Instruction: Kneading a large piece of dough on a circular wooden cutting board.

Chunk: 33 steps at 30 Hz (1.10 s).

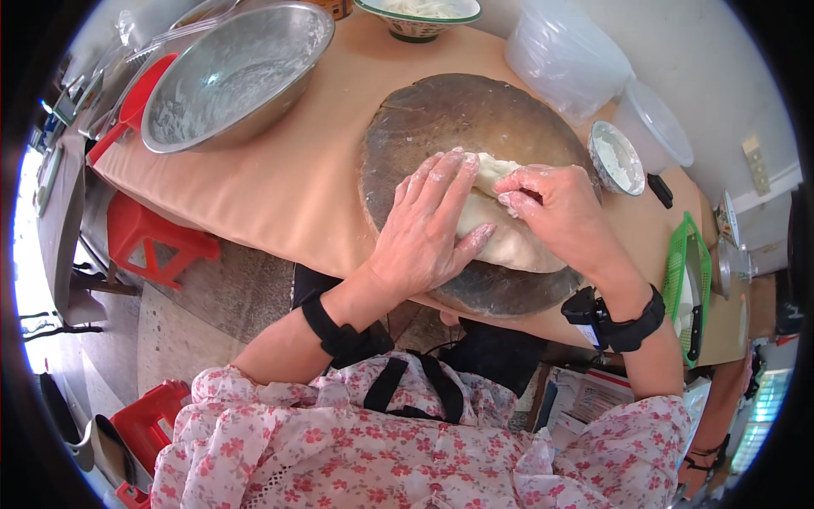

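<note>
A pale lump of dough [509, 242] lies on a round, dark wooden chopping board [458, 110], folded over along its far side. My left hand [432, 208] rests against the dough's left side, fingers stretched forward and thumb apart. With bent fingers, my right hand [551, 199] pinches the dough's upper edge. Flour whitens the fingers of both hands. Beyond the right hand stands a small patterned bowl [616, 159] of white flour.
A large floury steel basin [237, 81] and a red scoop [140, 93] are at the far left. At the back sits a green-rimmed bowl [420, 10]. Plastic tubs [653, 127] and a green basket [685, 271] line the right. A red stool [157, 237] stands left, below the table.
</note>
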Each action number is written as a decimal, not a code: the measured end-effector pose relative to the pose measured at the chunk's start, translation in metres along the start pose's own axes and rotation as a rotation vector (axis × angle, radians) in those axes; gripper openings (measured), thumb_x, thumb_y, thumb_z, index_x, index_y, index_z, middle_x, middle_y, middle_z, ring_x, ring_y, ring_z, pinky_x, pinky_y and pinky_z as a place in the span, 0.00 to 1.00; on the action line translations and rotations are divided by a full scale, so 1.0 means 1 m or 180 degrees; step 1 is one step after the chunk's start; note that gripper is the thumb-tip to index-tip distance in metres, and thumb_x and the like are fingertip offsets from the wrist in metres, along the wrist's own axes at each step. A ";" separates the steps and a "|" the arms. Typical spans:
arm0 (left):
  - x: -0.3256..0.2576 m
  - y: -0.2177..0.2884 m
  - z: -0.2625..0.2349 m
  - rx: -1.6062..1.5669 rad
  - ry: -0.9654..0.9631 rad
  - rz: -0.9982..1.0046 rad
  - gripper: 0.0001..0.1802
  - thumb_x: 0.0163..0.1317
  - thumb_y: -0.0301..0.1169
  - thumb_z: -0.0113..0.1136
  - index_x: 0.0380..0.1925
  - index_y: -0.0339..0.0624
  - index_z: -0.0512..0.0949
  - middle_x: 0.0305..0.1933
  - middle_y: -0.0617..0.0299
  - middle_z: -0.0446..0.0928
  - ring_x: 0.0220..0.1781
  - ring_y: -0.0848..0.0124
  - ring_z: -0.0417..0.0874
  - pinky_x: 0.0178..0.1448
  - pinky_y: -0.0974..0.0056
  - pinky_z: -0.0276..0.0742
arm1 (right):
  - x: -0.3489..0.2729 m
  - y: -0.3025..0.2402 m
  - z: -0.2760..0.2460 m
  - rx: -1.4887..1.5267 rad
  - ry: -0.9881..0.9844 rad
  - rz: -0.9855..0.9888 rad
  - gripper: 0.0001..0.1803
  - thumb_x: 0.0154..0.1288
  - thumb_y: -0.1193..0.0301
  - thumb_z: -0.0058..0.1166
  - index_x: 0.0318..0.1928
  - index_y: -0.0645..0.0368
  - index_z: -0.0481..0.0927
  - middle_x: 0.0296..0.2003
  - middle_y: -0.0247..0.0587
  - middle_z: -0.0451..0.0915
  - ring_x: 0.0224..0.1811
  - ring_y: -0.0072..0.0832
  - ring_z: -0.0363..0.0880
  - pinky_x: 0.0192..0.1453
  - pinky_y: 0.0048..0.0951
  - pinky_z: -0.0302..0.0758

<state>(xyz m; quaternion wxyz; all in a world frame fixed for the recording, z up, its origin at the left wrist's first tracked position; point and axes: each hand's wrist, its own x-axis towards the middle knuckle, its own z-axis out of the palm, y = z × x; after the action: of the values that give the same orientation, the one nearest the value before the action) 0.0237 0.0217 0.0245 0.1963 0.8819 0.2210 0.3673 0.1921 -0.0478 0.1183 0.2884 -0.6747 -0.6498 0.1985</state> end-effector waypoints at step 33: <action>-0.004 -0.004 0.005 -0.0076 0.0135 0.0090 0.39 0.60 0.40 0.64 0.67 0.34 0.62 0.66 0.44 0.64 0.67 0.46 0.65 0.69 0.49 0.61 | -0.043 0.015 -0.005 -0.1216 0.0178 -0.0607 0.12 0.64 0.78 0.48 0.44 0.63 0.84 0.46 0.47 0.80 0.50 0.45 0.79 0.53 0.39 0.77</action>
<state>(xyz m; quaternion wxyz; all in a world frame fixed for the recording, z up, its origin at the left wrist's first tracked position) 0.0237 0.0225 0.0169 0.1969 0.8745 0.2082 0.3913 0.2039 -0.0908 0.1078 0.1907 -0.6578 -0.7282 0.0247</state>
